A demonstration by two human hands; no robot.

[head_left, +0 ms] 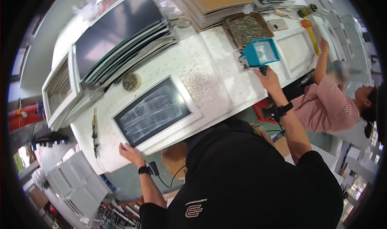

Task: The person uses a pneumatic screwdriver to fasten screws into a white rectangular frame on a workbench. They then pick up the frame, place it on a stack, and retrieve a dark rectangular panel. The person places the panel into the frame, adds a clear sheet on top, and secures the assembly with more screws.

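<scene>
A white picture frame (186,95) with a dark panel (152,111) lies on the white table in front of me. Pale streaks cover the panel. My left hand (132,154) is at the frame's near left corner, fingers partly spread and seemingly gripping nothing; whether it touches the frame is unclear. Farther right, my right hand (269,80) closes around the black handle (263,69) of a teal box-shaped tool (261,52) with a pale inside. That tool is beside a cardboard box (250,29) full of small metal pieces.
Stacked dark panels and frames (121,31) stand at the back left, near a round tin of small metal pieces (130,82). A slim tool (94,132) lies at the left edge. Another frame (296,51) lies right. A co-worker in a striped shirt (326,106) reaches over the table there.
</scene>
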